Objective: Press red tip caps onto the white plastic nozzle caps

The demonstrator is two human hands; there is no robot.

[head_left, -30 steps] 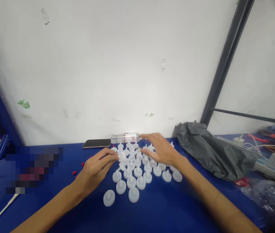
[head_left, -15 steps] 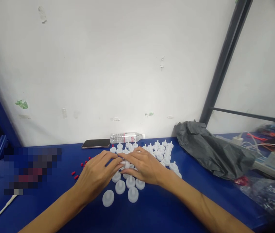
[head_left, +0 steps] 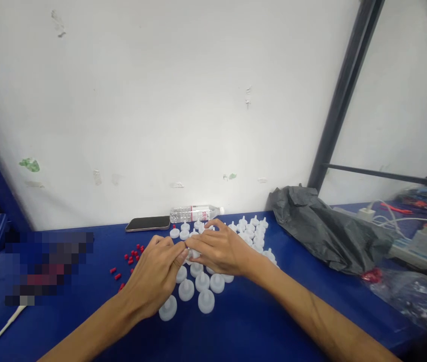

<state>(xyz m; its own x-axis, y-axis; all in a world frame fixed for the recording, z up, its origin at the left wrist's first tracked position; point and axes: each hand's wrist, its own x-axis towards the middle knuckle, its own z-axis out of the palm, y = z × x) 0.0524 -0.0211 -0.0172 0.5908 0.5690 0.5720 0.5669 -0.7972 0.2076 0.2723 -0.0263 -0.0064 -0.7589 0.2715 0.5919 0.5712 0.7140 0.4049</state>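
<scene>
"Biggest thing?"
"The blue table (head_left: pixel 258 322), then the grey bag (head_left: pixel 326 231) at three o'clock."
"Next?"
"Right hand (head_left: pixel 219 249), its fingers gripping a white cap (head_left: pixel 194 253) at the dial's centre. Left hand (head_left: pixel 158 271) meets it there; can't tell what it grips."
"Smallest?"
"Red pieces (head_left: pixel 131 260), nine o'clock."

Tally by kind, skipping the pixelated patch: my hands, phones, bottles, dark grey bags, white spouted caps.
Hands: 2, left hand and right hand
Phone: 1
Bottle: 1
Dark grey bag: 1
White spouted caps: at least 20, some hidden
Total: at least 25
</scene>
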